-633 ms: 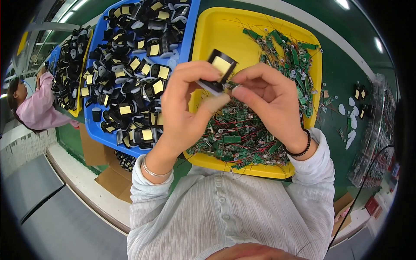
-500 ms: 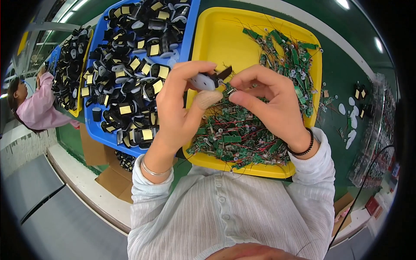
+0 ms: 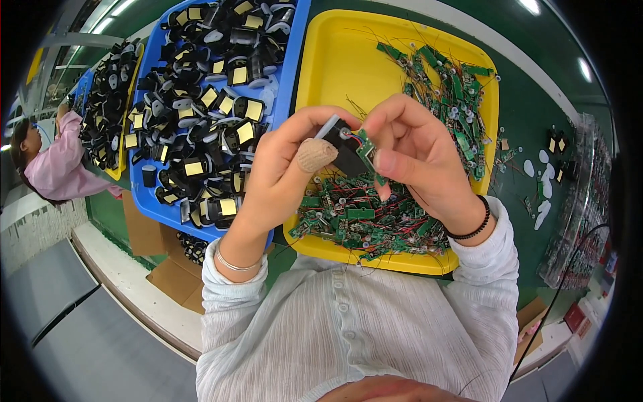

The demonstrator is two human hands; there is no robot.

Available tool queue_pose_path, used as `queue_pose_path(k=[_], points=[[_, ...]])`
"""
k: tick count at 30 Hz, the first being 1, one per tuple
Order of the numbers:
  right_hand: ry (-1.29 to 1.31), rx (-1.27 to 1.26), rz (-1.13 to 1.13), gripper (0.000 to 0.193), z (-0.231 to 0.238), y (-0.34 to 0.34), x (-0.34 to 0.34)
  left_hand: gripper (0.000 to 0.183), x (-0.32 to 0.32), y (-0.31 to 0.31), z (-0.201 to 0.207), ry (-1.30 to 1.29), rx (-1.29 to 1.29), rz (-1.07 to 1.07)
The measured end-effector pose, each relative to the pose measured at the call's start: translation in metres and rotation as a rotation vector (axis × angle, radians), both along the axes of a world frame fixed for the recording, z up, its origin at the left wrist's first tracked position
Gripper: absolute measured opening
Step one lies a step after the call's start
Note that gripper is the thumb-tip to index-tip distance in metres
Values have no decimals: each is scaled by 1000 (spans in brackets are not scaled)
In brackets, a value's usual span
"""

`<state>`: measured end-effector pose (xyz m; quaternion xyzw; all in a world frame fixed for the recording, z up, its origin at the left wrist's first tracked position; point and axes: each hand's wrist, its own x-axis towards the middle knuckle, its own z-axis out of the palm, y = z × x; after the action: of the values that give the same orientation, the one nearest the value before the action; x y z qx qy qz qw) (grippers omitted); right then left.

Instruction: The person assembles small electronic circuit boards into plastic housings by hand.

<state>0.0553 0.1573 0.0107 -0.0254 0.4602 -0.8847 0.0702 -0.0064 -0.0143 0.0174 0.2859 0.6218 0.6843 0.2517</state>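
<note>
Above the yellow tray, my left hand grips a small black plastic housing with a grey-white edge. A tan finger cover wraps the thumb of that hand. My right hand pinches a green circuit board by its edge, right beside the housing. Thin coloured wires and a small round part sit between board and housing. Below both hands lies a heap of green circuit boards with red and black wires. A second pile of boards fills the tray's right side.
To the left, a blue tray holds many black housings with pale yellow pads. Beyond it a person in pink works by another yellow tray. White oval pieces and a clear plastic stack lie at right. Cardboard boxes stand below.
The housing has turned in my left hand, its black face now showing. My right hand has shifted slightly, and the green board now stands upright beside the housing.
</note>
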Motion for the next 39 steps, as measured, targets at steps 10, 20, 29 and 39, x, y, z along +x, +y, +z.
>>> queue_pose_path(k=[10, 20, 29, 39], points=[[-55, -29, 1, 24, -2, 1, -1, 21, 4, 3, 0, 57, -31, 58], [-50, 20, 41, 28, -1, 4, 0, 20, 11, 8, 1, 8, -60, 114], [-35, 90, 45, 21, 2, 7, -2, 20, 8, 6, -4, 235, -101, 145], [-128, 224, 210, 23, 7, 16, -5, 26, 4, 3, -6, 402, -220, 133]])
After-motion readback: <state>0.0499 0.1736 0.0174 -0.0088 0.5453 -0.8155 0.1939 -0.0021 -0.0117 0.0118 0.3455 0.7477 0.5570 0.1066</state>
